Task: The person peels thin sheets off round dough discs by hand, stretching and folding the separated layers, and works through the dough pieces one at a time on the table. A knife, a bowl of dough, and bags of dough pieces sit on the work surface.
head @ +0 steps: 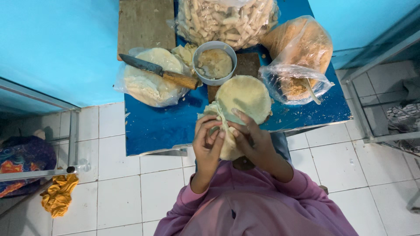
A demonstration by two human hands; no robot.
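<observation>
Two hands fold a thin pale wrapper above a blue table's near edge.

The left hand (208,140) and right hand (249,133) pinch the wrapper (223,131) together; its filling is hidden. Behind it lie a stack of round wrappers (245,91), a grey bowl (214,63) and a wooden-handled knife (157,70). The table (153,126) holds bags cut off at top.

Pale wrapper (225,131) pinched between both hands
Thin, soft, cream-coloured dough sheet, creased and partly folded lengthwise, held upright above the blue table's near edge, gripped by left hand (208,140) and right hand (252,139), just in front of a flat round stack of wrappers (245,98)
</observation>
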